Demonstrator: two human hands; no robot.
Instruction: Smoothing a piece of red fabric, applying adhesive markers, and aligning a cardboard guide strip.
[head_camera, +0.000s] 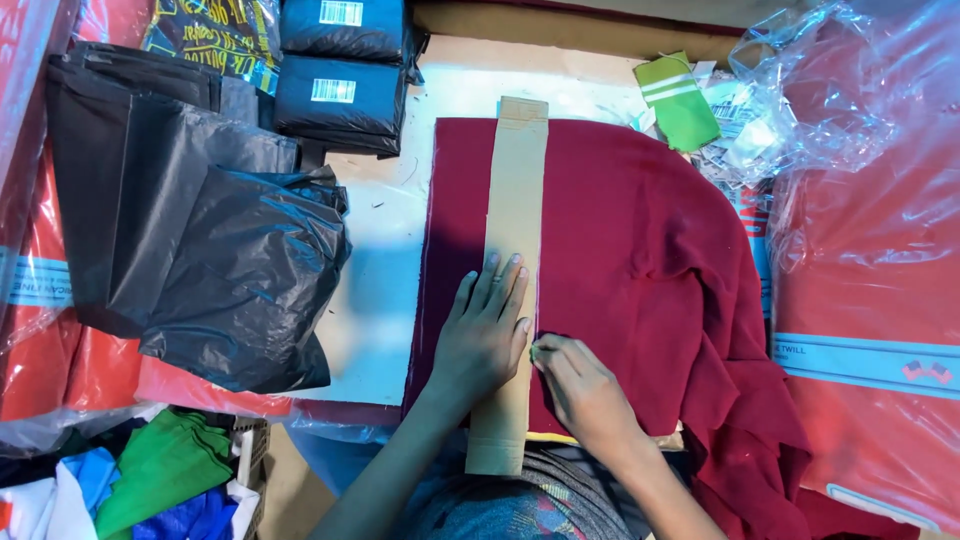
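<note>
A dark red garment (640, 250) lies spread on the light tabletop (385, 270), its right side bunched in folds. A long brown cardboard strip (515, 200) lies lengthwise across it. My left hand (485, 330) rests flat on the strip and the cloth's left part, fingers apart. My right hand (575, 385) pinches the red cloth right beside the strip's right edge.
Black plastic bags (215, 240) are piled at the left, with dark wrapped packs (340, 95) behind them. Clear plastic wrap (830, 90) and red packages (870, 320) fill the right. A green folded piece (680, 100) lies at the back. Coloured clothes (150, 475) sit lower left.
</note>
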